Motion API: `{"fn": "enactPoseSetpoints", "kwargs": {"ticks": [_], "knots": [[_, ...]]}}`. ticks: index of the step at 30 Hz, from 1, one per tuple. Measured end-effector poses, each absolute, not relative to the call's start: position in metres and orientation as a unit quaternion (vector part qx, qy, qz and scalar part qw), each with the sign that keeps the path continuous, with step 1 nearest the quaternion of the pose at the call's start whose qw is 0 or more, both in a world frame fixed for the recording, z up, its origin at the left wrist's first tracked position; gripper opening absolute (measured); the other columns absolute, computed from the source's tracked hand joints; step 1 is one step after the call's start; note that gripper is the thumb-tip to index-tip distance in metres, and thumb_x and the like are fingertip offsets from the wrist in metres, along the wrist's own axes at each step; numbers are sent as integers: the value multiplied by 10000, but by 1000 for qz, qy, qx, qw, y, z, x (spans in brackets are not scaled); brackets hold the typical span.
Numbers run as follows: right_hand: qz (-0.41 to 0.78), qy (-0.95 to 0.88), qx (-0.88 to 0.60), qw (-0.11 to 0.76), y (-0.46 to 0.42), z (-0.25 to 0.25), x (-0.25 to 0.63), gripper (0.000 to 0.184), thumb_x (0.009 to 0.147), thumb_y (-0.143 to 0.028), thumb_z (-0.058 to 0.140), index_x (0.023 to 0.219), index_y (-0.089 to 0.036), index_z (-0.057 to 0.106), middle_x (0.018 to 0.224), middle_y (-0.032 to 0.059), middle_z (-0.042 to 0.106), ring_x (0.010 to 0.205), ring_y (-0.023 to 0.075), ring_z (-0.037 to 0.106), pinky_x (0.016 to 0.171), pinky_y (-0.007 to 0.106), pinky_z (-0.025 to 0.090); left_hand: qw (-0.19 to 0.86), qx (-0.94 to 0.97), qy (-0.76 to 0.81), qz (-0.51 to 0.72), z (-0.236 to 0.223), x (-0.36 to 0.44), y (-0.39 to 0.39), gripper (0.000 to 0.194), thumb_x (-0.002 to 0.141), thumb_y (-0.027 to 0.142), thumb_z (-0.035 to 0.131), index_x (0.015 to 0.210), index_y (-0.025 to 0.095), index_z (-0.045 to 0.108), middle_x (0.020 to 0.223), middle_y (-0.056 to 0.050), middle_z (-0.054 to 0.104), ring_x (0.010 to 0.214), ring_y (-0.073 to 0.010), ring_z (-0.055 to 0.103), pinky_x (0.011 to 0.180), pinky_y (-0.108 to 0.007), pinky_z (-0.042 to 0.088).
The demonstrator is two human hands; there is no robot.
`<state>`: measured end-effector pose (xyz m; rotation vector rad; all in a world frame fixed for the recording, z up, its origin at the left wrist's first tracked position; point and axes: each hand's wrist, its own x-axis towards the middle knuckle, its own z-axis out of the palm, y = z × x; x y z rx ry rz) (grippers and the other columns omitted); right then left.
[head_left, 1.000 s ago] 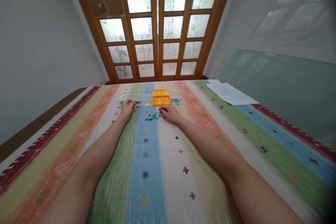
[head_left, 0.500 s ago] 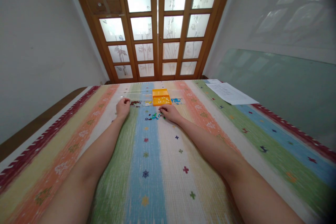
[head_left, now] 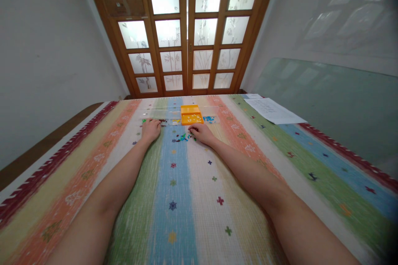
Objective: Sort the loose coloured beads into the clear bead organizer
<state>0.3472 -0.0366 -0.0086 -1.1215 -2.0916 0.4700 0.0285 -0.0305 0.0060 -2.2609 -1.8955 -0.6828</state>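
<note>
Shifted toward three o'clock in the head view is the left hand (head_left: 151,130), at nine o'clock from the small pieces (head_left: 183,137); the right hand (head_left: 202,133) is placed at three. Whether either grips anything cannot be discerned. Pieces are best pinched singly.

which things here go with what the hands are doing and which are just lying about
Likely in use:
left hand, near dark red pieces
right hand, beside loose mixed pieces
open orange-yellow box with white pieces
blue pieces

Probably just lying about:
paper sheet
second sheet behind it
</note>
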Motion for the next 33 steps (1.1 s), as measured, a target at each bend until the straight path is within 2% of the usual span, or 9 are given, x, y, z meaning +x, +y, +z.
{"fn": "enactPoseSetpoints", "kwargs": {"ticks": [20, 33], "knots": [[183, -811, -431, 350, -37, -7, 347, 199, 933, -187, 597, 977, -225, 788, 988, 37, 782, 913, 186, 689, 840, 275, 485, 46, -772, -578, -260, 1, 29, -24, 366, 958, 281, 466, 1096, 224, 799, 1194, -78, 754, 1099, -305, 577, 1028, -476, 412], [184, -811, -430, 351, -35, -11, 347, 207, 925, -184, 590, 982, -220, 785, 970, 34, 780, 879, 185, 686, 787, 262, 470, 65, -778, -599, -179, 8, 35, -29, 348, 960, 335, 487, 1129, 226, 770, 1238, -96, 719, 1173, -324, 532, 1045, -488, 388]]}}
